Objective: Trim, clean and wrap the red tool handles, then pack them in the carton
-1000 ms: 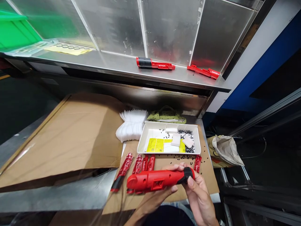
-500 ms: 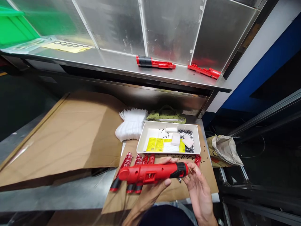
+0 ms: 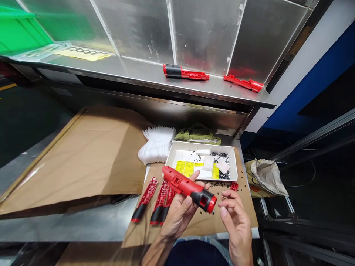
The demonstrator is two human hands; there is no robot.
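Observation:
My left hand (image 3: 181, 212) is closed round a red and black plastic tool housing (image 3: 187, 186), holding it tilted above the cardboard, its black end low and to the right. Just right of that end is my right hand (image 3: 235, 216), fingers apart and slightly curled, with nothing visible in them. Several red and black housing halves (image 3: 144, 201) lie on the cardboard (image 3: 222, 229) to the left. Beyond the held housing stands a white tray (image 3: 235, 162) with small black screws (image 3: 220, 159), white blocks and yellow labels. Another red part (image 3: 234, 186) lies by its front right corner.
A stack of white sheets (image 3: 158, 144) and a green pouch (image 3: 198, 135) sit behind the tray. At left is a large cardboard box (image 3: 83, 159). Two red parts (image 3: 194, 75) rest on the metal shelf (image 3: 133, 70). An open bag (image 3: 267, 177) stands at right.
The housing has turned from nearly level to slanting, its black end swinging down. My right hand has come off that end and now sits apart from it.

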